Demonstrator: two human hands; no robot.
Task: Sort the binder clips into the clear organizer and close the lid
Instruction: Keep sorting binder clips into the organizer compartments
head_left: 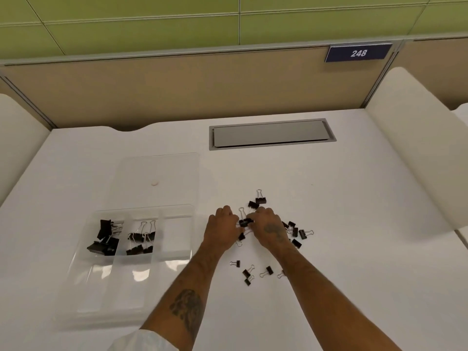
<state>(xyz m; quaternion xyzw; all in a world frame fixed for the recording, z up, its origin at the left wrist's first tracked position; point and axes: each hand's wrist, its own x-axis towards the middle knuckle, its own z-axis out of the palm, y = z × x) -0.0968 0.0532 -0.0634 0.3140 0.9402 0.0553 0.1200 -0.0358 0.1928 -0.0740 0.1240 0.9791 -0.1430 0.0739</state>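
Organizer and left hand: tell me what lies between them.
Head view: only bare desk lies between the organizer and the left hand. The loose clips all lie to the hand's right.

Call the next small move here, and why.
Probably lift the binder clip that the right hand pinches, with the left hand curled beside it, and carry it left to the clear organizer. Its lid lies open, two far compartments already hold clips, the far right one looks empty, and many loose clips remain on the table.
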